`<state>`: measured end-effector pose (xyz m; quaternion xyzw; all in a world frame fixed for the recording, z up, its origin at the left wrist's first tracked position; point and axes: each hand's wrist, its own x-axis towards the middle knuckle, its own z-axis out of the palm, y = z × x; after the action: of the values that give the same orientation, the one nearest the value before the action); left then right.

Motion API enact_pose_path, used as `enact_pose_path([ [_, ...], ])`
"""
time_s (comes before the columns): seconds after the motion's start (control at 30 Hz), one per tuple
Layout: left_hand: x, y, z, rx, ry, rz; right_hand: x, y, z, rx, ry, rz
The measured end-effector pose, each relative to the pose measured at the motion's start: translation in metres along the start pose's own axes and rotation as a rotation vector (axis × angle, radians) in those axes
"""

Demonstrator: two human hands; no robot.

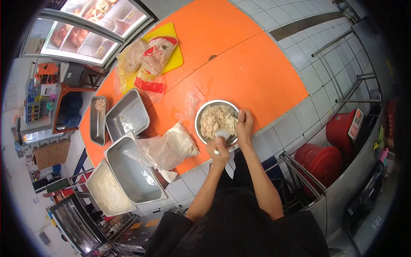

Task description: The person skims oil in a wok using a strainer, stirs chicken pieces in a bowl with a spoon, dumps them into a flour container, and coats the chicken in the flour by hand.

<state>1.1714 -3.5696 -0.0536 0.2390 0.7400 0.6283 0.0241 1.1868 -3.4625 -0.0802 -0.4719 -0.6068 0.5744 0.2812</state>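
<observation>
A round metal bowl (198,124) stands at the near edge of the orange table, filled with pale chunks of what looks like raw meat mixed with a whitish coating (214,120). My left hand (217,150) is closed around a pale spoon (223,135), whose head is down in the mix at the near side of the bowl. With fingers over the rim, my right hand (244,129) grips the bowl's right side. Left of the bowl lies a clear plastic bag of white powder (177,143), and a crumpled clear bag (193,103) is just beyond.
On the orange table (239,64), a yellow cutting board (174,60) bears packaged meat (158,53). Metal pans stand at left: a narrow one (98,124), a deep one (128,113), a large one (137,171) and one with whitish contents (109,188). Red lidded bins (319,165) stand at right.
</observation>
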Motion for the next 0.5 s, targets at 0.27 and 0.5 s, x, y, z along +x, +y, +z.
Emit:
enact_pose_path([
  [0.27,0.037,0.059,-0.016,-0.392,0.233,-0.299,-0.061,0.016,-0.029,-0.092,0.024,0.259],
  [0.5,0.071,0.096,-0.03,-0.422,0.405,-0.232,0.043,-0.007,-0.015,-0.149,-0.314,-0.171],
])
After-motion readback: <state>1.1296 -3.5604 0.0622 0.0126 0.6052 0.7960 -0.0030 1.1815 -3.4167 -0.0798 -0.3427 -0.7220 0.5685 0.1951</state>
